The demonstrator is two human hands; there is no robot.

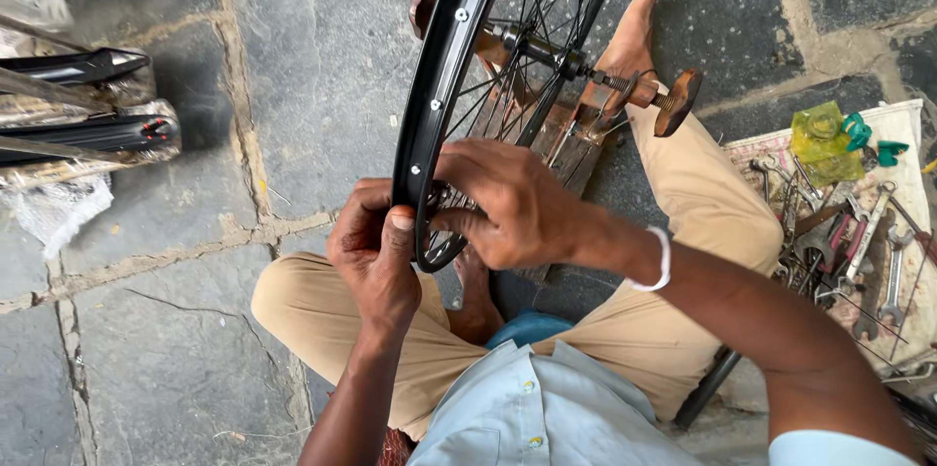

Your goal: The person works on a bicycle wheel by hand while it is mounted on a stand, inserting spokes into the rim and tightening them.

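A black bicycle wheel rim [441,66] with thin spokes stands upright on a wooden truing stand [576,120] between my legs. My left hand [376,256] grips the rim's near edge from the outside, thumb pressed on the rim. My right hand [512,207] reaches inside the rim, fingers pinched at a spoke end near the rim; what they hold is hidden. The hub and axle [561,61] sit in the stand, with a wooden knob [678,100] at the right end.
I sit cross-legged on a stone-slab floor [166,310]. A cloth [908,124] at right holds several wrenches [864,251] and a green packet [820,139]. Wrapped black mudguards [88,129] lie at left. My right foot [634,32] rests beside the stand.
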